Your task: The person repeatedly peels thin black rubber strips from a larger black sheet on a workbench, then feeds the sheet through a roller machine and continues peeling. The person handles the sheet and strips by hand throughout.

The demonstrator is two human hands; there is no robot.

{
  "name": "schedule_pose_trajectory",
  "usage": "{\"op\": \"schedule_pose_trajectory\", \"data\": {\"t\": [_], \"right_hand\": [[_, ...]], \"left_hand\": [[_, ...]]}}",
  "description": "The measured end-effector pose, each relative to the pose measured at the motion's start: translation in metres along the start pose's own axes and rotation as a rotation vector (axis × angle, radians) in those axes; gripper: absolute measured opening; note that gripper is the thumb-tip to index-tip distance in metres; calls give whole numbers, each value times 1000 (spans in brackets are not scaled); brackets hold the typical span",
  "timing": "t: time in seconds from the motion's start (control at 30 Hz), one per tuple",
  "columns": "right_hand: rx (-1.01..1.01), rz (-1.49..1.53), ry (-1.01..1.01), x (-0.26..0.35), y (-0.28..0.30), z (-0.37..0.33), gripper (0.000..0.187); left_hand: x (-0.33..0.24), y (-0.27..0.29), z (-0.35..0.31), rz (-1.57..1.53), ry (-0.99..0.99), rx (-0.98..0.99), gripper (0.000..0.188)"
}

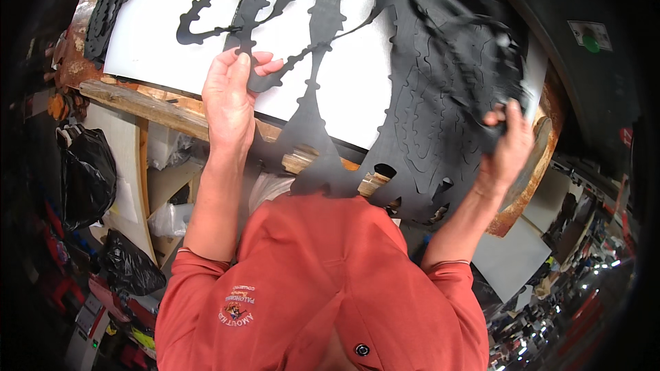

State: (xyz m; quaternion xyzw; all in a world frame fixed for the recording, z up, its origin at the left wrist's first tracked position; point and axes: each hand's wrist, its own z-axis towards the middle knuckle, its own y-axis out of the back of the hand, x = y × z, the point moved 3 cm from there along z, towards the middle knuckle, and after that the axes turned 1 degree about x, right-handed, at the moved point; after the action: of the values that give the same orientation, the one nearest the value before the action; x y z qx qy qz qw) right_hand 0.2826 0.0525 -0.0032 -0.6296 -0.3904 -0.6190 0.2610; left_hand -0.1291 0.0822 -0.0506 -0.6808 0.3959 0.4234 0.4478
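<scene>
A thin black sheet [330,20] with large cut-out openings and notched edges lies over a white board [165,34]. Its near edge hangs past the board, close to my body. My left hand [230,99] pinches a narrow, notched black strip [265,81] between thumb and fingers; loops of it stand up off the board. On the right, my right hand [510,143] is closed around a bunch of loose black cut pieces [474,48], smeared by motion. Beneath these, curved cut lines show in the sheet's right part.
A worn wooden beam [144,104] runs along the board's near edge. More black cut pieces [106,20] are piled at the far left. A dark machine frame with a green button [591,43] stands at the right. Black plastic bags [86,175] sit lower left.
</scene>
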Motion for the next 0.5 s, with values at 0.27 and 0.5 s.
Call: {"op": "schedule_pose_trajectory", "data": {"t": [0.27,0.5], "right_hand": [[-199,-149,294,12,51,-8,22],[-225,172,171,10,61,18,19]], "left_hand": [[-17,-15,-22,332,-276,-138,30],[-43,-68,-62,785,-888,384,31]]}}
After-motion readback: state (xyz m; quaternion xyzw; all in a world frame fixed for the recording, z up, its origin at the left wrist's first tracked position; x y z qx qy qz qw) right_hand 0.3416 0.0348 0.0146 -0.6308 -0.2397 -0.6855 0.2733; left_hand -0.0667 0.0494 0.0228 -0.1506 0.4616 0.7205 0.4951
